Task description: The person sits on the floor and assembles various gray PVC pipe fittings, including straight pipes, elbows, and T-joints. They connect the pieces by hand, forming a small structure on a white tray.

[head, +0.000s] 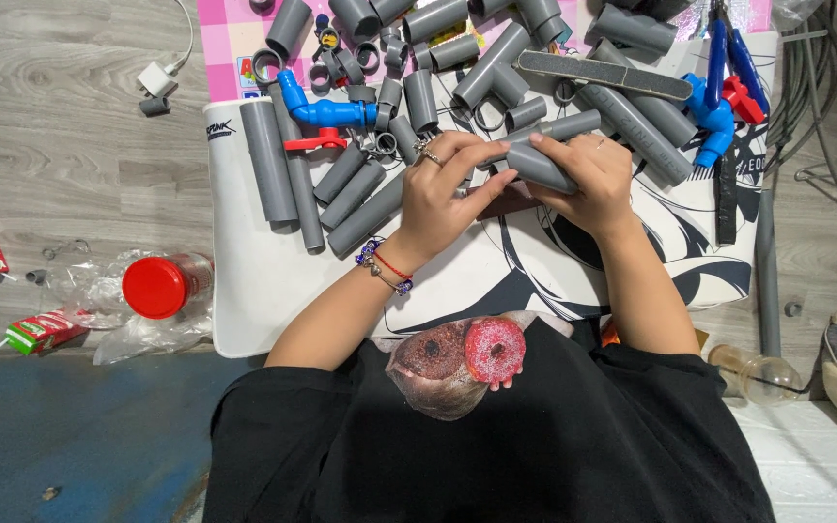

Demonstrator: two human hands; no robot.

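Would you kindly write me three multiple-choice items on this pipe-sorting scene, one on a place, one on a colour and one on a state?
1. Where does the red-lidded jar lie?
A. On the floor left of the mat
B. On the mat among the pipes
C. In the person's lap

2. What colour is the valve among the grey pipes?
A. Green
B. Blue with a red handle
C. Yellow

3. How is the grey pipe piece held?
A. Lying untouched
B. By the left hand alone
C. By both hands, left and right hand

Answers: 1 A, it lies off the mat's left edge. 2 B, blue body, red handle. 3 C, fingers of both hands wrap it.
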